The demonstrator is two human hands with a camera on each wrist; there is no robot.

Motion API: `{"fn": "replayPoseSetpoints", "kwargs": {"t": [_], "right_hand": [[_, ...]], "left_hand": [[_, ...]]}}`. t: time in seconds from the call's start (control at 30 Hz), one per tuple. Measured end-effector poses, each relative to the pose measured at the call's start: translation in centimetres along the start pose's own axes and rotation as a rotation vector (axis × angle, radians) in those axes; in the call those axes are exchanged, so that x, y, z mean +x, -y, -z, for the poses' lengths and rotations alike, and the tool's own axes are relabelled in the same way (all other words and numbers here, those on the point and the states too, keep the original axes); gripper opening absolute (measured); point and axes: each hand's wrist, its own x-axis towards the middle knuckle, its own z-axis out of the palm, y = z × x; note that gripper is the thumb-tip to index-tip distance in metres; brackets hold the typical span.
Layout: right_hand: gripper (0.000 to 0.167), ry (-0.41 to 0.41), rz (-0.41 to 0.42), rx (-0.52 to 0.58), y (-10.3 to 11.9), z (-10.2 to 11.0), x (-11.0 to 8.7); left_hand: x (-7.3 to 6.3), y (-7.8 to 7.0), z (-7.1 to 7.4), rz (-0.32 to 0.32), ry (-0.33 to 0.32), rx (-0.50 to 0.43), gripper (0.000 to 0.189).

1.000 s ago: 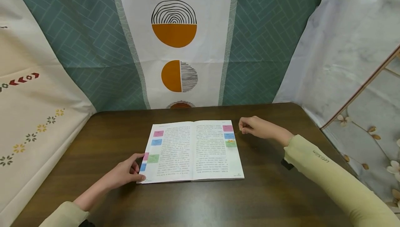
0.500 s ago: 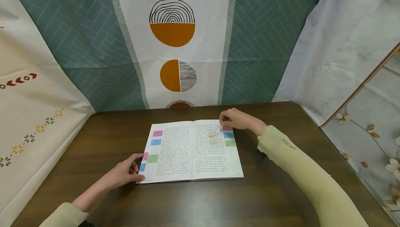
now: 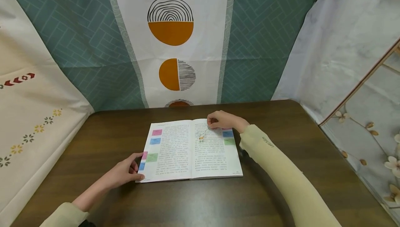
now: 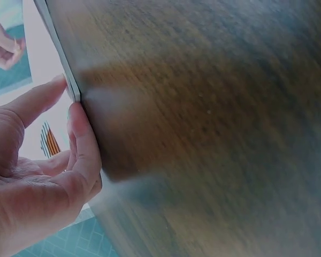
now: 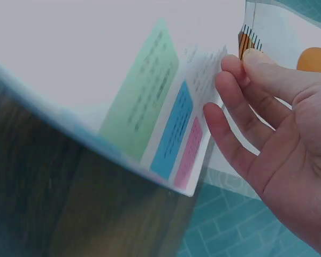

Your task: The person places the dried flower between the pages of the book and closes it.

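The open paper book (image 3: 175,150) has white pages in grey print, bearing pink, blue and green rectangular notes (image 3: 152,157). Towards its 1 o'clock, a thin, string-like item (image 3: 201,137) ends in yellow-orange. The wooden table (image 3: 187,202) is dark brown. At 12 o'clock, white fabric (image 3: 207,22) carries orange-and-black circles; at 10, cream cloth (image 3: 25,102) shows yellow and grey flowers.
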Motion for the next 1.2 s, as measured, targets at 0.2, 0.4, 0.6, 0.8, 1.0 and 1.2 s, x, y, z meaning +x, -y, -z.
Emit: {"fn": "replayPoseSetpoints", "kwargs": {"t": [0.2, 0.4, 0.6, 0.8, 1.0, 1.2], "right_hand": [[0.006, 0.010, -0.034, 0.015, 0.2, -0.4, 0.6], [0.007, 0.022, -0.046, 0.005, 0.6, -0.3, 0.9], [0.007, 0.053, -0.062, -0.014, 1.0, -0.6, 1.1], [0.008, 0.058, -0.078, -0.024, 1.0, -0.9, 1.2], [0.009, 0.085, -0.087, -0.022, 0.7, -1.0, 1.3], [0.009, 0.085, -0.087, -0.025, 0.7, -0.7, 1.2]], "left_hand": [[-0.1, -0.1, 0.0, -0.002, -0.002, 0.003, 0.086], [0.0, -0.1, 0.2, 0.002, 0.003, 0.002, 0.085], [0.1, -0.2, 0.2, 0.006, 0.002, 0.016, 0.085], [0.1, -0.2, 0.1, -0.003, -0.006, 0.038, 0.084], [0.0, -0.1, 0.0, 0.001, -0.012, 0.031, 0.084], [0.0, -0.4, -0.1, -0.002, -0.032, 0.037, 0.084]]}}
